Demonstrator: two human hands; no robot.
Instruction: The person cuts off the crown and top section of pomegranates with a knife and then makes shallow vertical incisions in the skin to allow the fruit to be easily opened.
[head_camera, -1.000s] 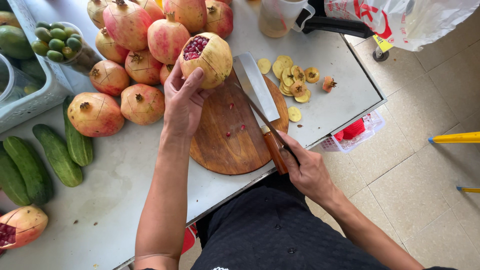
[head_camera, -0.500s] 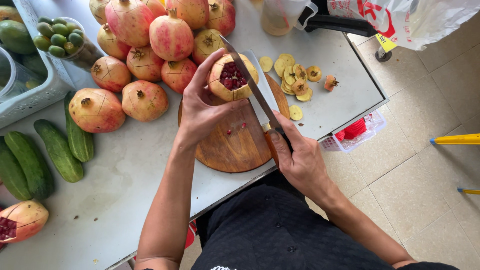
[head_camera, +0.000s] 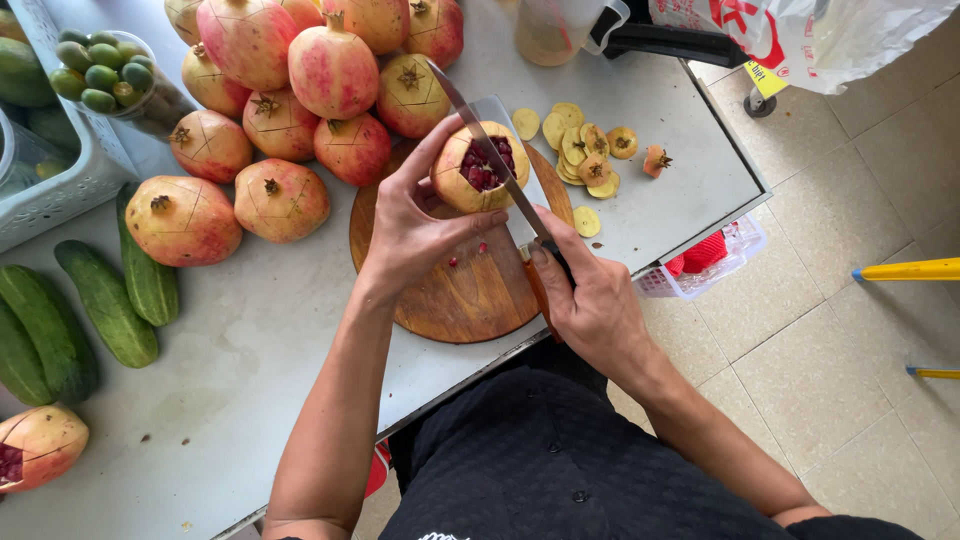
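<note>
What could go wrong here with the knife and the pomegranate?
1. The left hand holds the pomegranate above the board, and the knife lies across the fruit near the fingers; a slip might cut them.
2. Seeds have dropped on the board; more may scatter or stain.

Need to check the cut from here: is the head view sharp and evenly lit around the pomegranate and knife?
Head view: sharp on the cut pomegranate and knife; light soft and even, faint shadows on the round cutting board, no glare; edges look slightly stretched.
</note>
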